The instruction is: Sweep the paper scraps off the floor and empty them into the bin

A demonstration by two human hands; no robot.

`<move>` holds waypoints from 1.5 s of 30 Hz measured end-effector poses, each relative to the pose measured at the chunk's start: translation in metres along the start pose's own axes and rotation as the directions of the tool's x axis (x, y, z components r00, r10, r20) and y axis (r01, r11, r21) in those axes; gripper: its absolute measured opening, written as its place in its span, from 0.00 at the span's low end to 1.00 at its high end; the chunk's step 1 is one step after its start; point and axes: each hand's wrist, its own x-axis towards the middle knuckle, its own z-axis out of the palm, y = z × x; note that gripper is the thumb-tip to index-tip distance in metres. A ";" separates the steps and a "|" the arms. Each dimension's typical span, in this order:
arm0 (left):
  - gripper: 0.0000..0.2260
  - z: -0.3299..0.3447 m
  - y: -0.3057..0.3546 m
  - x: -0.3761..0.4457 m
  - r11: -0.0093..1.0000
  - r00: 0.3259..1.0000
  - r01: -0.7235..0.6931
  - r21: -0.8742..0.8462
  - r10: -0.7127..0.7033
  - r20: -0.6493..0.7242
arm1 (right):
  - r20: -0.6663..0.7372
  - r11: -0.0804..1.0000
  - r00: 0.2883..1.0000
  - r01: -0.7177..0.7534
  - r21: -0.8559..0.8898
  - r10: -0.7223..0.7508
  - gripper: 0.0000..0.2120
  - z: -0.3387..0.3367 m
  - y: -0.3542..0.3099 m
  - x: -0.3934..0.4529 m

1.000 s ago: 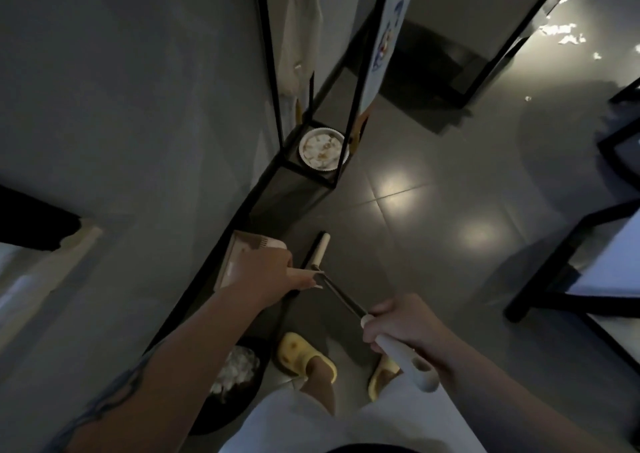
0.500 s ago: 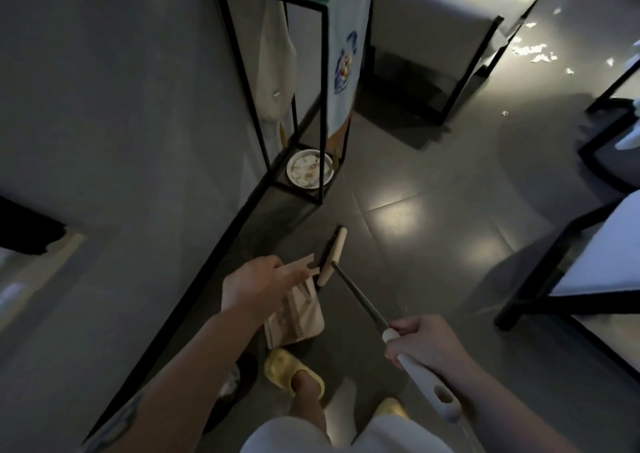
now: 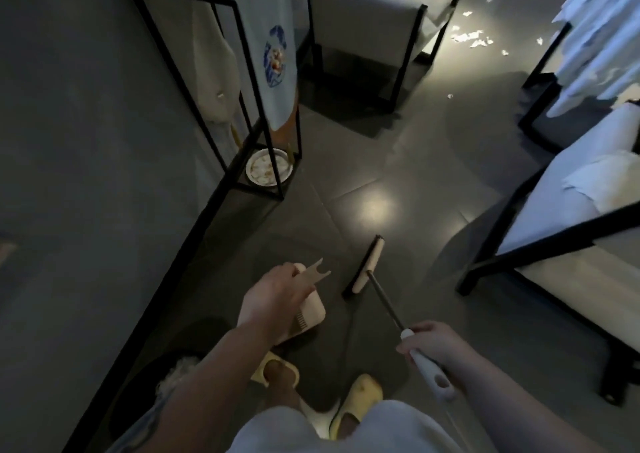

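Scraps (image 3: 471, 38) lie far right; my left hand (image 3: 273, 296) grips the dustpan (image 3: 310, 309), right hand (image 3: 433, 343) the broom (image 3: 367, 264); I carry both over low.

i see a glossy tiled floor (image 3: 398, 182) ahead of my right hand (image 3: 433, 343), throwing back light. the broom (image 3: 367, 265) in it has a dull metal shaft and a smooth white plastic grip. the dustpan (image 3: 310, 309) in my left hand (image 3: 273, 296) looks like matt cream plastic. far ahead, crumpled paper scraps (image 3: 471, 37).
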 end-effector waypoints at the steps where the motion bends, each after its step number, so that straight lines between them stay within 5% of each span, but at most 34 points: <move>1: 0.12 0.002 0.002 -0.001 1.000 1.000 -0.017 -0.022 0.017 -0.004 | 0.002 0.999 1.000 -0.011 0.038 0.011 0.28 -0.003 0.007 0.000; 7: 0.16 0.012 0.005 0.001 0.994 0.995 -0.096 -0.053 0.095 -0.032 | 0.074 0.948 0.989 -0.144 0.282 0.128 0.24 -0.012 0.051 -0.002; 10: 0.15 0.009 0.004 0.005 0.972 0.996 -0.081 -0.220 0.089 0.027 | 0.126 0.886 0.981 -0.187 0.425 0.147 0.22 -0.007 0.072 -0.001; 16: 0.12 0.005 0.005 0.001 0.929 0.949 -0.192 -0.316 0.258 0.182 | 0.029 0.737 0.995 -0.092 0.669 0.098 0.24 0.036 0.105 -0.022; 20: 0.11 -0.001 0.018 0.002 0.869 0.893 -0.268 -0.416 0.387 0.231 | -0.020 0.545 0.990 -0.060 0.836 0.139 0.24 0.080 0.117 -0.046; 23: 0.11 -0.002 0.034 0.007 0.820 0.811 -0.332 -0.466 0.501 0.303 | -0.065 0.388 0.981 -0.011 0.921 0.184 0.22 0.111 0.125 -0.068; 31: 0.12 0.052 0.105 -0.003 0.757 0.519 -0.483 -0.439 0.652 0.553 | -0.252 0.222 0.878 0.172 0.960 0.407 0.27 0.147 0.182 -0.118; 45: 0.11 0.149 0.239 -0.046 0.462 0.050 -0.799 -0.384 0.688 0.724 | -0.149 -0.039 0.514 0.337 0.941 0.845 0.19 0.154 0.252 -0.167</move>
